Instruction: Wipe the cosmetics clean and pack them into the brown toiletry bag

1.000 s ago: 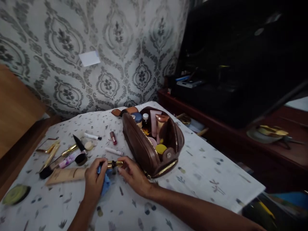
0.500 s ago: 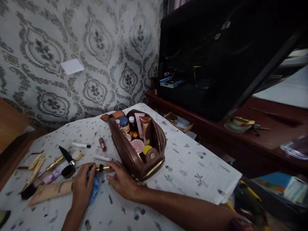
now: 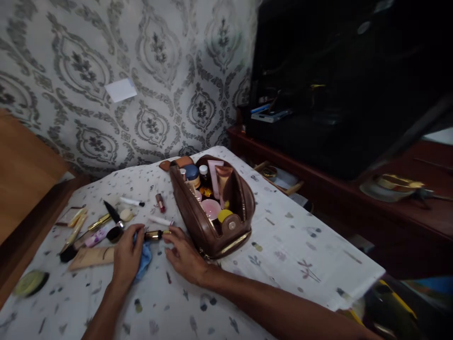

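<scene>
Between my two hands is a small black-and-gold cosmetic tube (image 3: 153,235), held level just above the table. My left hand (image 3: 128,251) is closed around its left end, with a crumpled blue cloth (image 3: 144,262) under the palm. The fingertips of my right hand (image 3: 184,255) pinch the gold right end. Directly right of that hand sits an open brown makeup bag (image 3: 193,225), holding a pink round jar (image 3: 211,208), a bronze tube (image 3: 223,184), a blue-lidded jar (image 3: 191,173) and other cosmetics. A white slim tube (image 3: 161,220) lies just behind my fingers.
Left of my hands lie a beige squeeze tube (image 3: 92,258), a black-tipped brush (image 3: 112,213), a gold tube (image 3: 99,221) and a round green item (image 3: 31,283). A small dark red tube (image 3: 160,203) lies behind. The patterned tablecloth (image 3: 283,250) extends right, beside a dark red cabinet (image 3: 336,208).
My view has turned slightly left, so the scene sits further right and the green item shows more fully. Both hands remain on the black-and-gold tube.
</scene>
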A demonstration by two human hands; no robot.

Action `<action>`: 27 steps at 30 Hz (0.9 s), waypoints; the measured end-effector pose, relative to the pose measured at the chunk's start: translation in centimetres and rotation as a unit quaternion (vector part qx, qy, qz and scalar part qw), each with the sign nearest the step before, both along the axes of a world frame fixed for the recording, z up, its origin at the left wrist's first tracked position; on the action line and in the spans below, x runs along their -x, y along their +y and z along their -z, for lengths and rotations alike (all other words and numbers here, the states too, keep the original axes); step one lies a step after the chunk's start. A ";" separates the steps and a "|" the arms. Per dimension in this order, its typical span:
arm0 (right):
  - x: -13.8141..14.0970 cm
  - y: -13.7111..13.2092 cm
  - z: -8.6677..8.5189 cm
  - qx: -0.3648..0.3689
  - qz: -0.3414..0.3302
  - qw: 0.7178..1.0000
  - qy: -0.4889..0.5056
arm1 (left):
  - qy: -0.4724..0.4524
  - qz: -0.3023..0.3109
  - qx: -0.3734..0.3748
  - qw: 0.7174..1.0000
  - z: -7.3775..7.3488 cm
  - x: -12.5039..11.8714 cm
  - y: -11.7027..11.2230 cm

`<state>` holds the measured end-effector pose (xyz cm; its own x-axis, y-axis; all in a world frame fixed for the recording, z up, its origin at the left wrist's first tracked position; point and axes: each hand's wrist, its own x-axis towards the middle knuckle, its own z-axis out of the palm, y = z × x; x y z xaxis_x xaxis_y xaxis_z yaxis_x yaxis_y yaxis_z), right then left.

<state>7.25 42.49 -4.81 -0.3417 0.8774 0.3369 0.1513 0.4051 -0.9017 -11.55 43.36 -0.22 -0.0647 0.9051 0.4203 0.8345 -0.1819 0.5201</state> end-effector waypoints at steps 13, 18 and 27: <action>-0.5 0.6 0.7 0.011 -0.022 1.000 -0.016 | 0.075 -0.204 0.023 0.976 -3.1 9.1 3.7; -0.5 0.5 0.1 0.027 -0.026 0.999 -0.031 | 0.099 -0.320 0.063 0.940 -4.5 15.8 6.2; -0.5 0.5 -0.1 0.024 -0.027 0.999 -0.033 | 0.135 -0.360 0.184 0.905 -4.4 23.1 9.7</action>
<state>7.70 42.97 -4.70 -0.4084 0.8718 0.2705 0.1909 0.3714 -0.9086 -34.63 53.01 4.19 -0.6333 0.7507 0.1879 0.7732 0.6035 0.1950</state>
